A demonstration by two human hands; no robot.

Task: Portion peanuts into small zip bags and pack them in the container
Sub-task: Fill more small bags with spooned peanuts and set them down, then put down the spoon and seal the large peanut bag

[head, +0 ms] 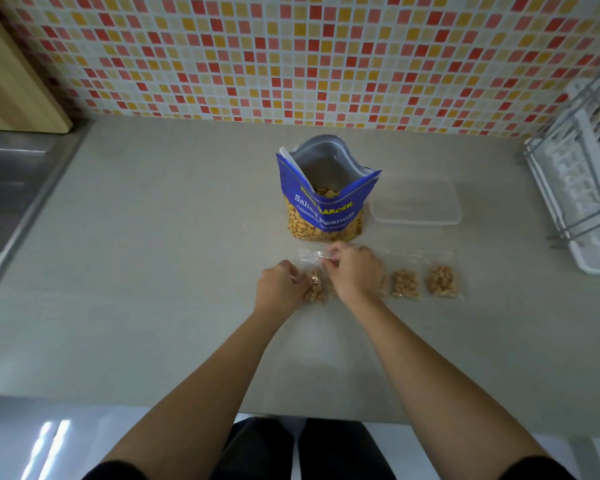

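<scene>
Gripping zip bag (308, 262) with left hand (280, 289) at peanut end, right hand (355, 271) pinching zip end; long axis toward upright pouch (326, 206), labelled "Salted Peanuts".

The zip bag (315, 292) is mostly covered by the left grip (281, 289) and right grip (355, 271), fingertips tucked out of sight too. Another filled bag (382, 285) barely peeks past the right wrist. The dish rack (582, 188) runs off the right edge, and the small print on the peanut pouch (326, 216) is too blurry to read.
</scene>
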